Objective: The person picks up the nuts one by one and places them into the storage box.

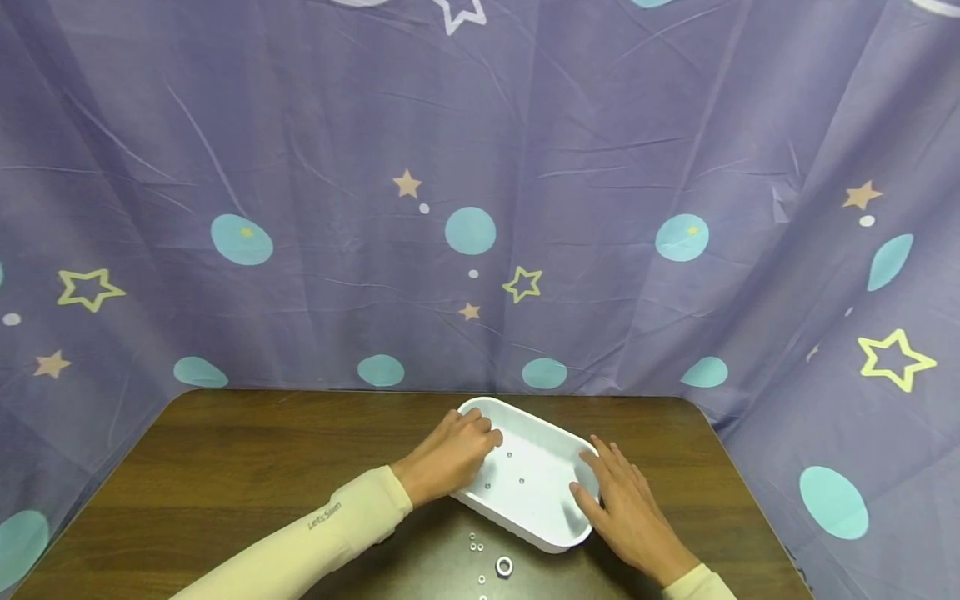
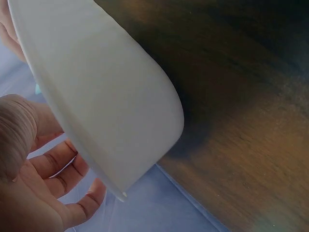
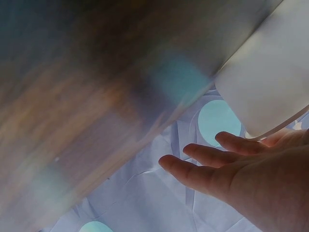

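A white tray sits at an angle on the table, with three small metal nuts on its floor. My left hand reaches over the tray's left side with bent fingers; in the left wrist view the tray wall hides some fingertips, and I cannot tell whether they pinch anything. Beside the tray's right end, my right hand has its fingers extended and its thumb near the rim. The right wrist view shows those fingers straight, below the tray's end. On the near side lie a large hex nut and several small nuts.
The brown wooden table ends at the back against a purple curtain printed with stars and blue spots. The curtain also hangs along both sides.
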The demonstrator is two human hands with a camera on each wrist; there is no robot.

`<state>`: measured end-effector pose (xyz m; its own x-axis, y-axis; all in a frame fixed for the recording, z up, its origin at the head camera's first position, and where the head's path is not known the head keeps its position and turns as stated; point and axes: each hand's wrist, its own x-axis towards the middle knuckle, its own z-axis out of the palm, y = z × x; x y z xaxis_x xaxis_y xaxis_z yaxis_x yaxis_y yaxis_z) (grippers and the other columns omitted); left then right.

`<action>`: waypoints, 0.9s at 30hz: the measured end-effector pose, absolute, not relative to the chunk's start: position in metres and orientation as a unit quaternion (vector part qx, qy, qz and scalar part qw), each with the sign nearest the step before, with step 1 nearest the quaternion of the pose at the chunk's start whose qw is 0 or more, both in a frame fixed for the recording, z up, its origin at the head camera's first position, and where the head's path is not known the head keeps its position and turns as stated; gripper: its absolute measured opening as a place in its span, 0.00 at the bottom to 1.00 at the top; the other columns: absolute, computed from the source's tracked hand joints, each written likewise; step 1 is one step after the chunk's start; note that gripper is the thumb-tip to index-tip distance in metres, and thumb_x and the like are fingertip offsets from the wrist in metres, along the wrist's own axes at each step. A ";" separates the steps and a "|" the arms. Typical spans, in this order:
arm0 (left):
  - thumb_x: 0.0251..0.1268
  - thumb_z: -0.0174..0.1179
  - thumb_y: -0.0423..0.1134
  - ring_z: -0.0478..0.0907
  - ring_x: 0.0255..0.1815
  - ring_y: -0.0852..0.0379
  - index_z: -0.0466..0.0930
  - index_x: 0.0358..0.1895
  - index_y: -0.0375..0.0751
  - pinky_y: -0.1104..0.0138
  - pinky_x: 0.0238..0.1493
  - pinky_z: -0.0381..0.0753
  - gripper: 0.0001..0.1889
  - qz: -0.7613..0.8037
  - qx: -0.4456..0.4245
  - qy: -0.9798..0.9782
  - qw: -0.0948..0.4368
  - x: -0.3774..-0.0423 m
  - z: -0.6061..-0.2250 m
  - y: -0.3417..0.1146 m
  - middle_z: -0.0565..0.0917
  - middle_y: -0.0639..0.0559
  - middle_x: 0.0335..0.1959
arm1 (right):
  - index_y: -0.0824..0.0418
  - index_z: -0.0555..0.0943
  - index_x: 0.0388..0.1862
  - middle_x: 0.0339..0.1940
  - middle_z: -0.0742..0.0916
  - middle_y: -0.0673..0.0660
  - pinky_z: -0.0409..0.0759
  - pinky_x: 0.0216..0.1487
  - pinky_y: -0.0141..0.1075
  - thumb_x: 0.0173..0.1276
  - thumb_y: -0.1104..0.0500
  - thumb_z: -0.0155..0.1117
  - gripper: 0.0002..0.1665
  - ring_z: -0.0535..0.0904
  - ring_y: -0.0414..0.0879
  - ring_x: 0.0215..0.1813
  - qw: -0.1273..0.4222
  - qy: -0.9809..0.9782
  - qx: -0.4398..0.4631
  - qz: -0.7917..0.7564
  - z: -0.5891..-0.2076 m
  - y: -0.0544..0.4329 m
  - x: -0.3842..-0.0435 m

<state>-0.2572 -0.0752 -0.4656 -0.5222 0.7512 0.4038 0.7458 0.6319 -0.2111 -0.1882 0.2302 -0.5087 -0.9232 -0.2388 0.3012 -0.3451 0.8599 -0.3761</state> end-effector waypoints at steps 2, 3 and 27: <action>0.54 0.69 0.28 0.76 0.35 0.54 0.86 0.35 0.49 0.62 0.31 0.70 0.10 0.012 -0.427 -0.874 0.231 -0.260 -0.467 -0.074 0.83 0.54 0.29 | 0.62 0.80 0.75 0.83 0.74 0.67 0.66 0.73 0.78 0.83 0.44 0.64 0.32 0.67 0.74 0.83 0.124 -0.956 0.153 0.216 -0.508 0.230 -0.189; 0.54 0.70 0.29 0.77 0.35 0.54 0.85 0.35 0.50 0.62 0.31 0.70 0.10 0.015 -0.426 -0.875 0.229 -0.261 -0.467 -0.074 0.83 0.54 0.29 | 0.62 0.80 0.75 0.83 0.74 0.67 0.66 0.73 0.78 0.83 0.44 0.64 0.32 0.67 0.74 0.82 0.125 -0.956 0.154 0.217 -0.508 0.230 -0.189; 0.63 0.73 0.33 0.78 0.38 0.54 0.89 0.42 0.48 0.58 0.41 0.80 0.08 0.045 -0.428 -0.893 0.130 -0.279 -0.483 -0.061 0.87 0.53 0.33 | 0.63 0.80 0.75 0.83 0.74 0.68 0.66 0.72 0.78 0.82 0.44 0.64 0.33 0.68 0.75 0.82 0.127 -0.956 0.155 0.214 -0.509 0.230 -0.188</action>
<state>-0.2785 -0.0611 -0.4827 -0.5999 0.7764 0.1933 0.7528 0.6295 -0.1921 -0.1883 0.2304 -0.5090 -0.9195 -0.2426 0.3093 -0.3514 0.8599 -0.3703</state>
